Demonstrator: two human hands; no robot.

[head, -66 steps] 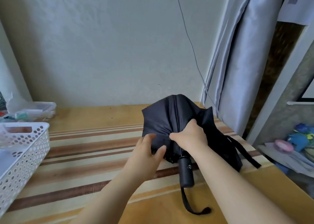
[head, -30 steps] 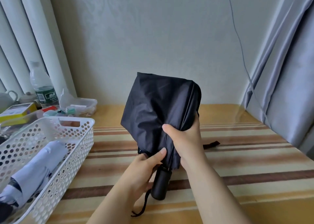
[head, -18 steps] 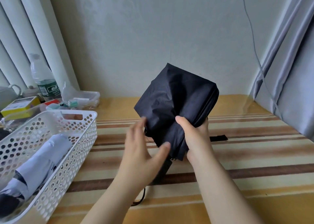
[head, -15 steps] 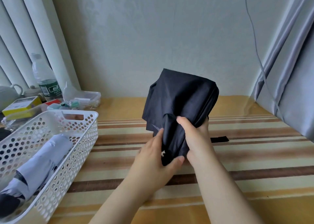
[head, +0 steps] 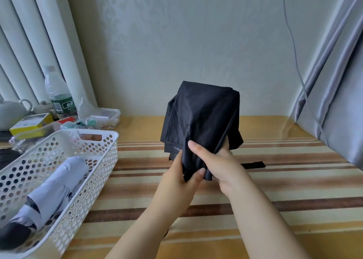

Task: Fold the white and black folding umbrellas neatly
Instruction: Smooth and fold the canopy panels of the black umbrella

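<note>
Here the black umbrella (head: pixel 200 121) is held upright above the striped worktop (head: pixel 275 190), its loose cloth bunched over both hands and its top end pointing up toward the wall. The right hand (head: pixel 218 164) grasps the gathered cloth low down, thumb lying across the near side and fingers wrapped behind. The left hand (head: pixel 182 178), just beside and slightly below the right one, pinches a fold of the same cloth between thumb and fingers. The handle is hidden behind the hands and the hanging cloth. A black strap (head: pixel 253 165) pokes out flat just to the right of the right hand; whether it touches the worktop cannot be told.

Well off to the left of the left hand sits a white perforated basket (head: pixel 94 160), and inside it lies the white umbrella (head: pixel 57 190), rolled up, its dark end toward the near corner. Beyond the basket, farther from the hands, stand a plastic water bottle (head: pixel 59 95), a yellow box (head: pixel 31 124), a pale teapot (head: pixel 11 111) and a clear plastic container (head: pixel 106 115). A grey curtain (head: pixel 341 101) hangs to the right of the right hand.
</note>
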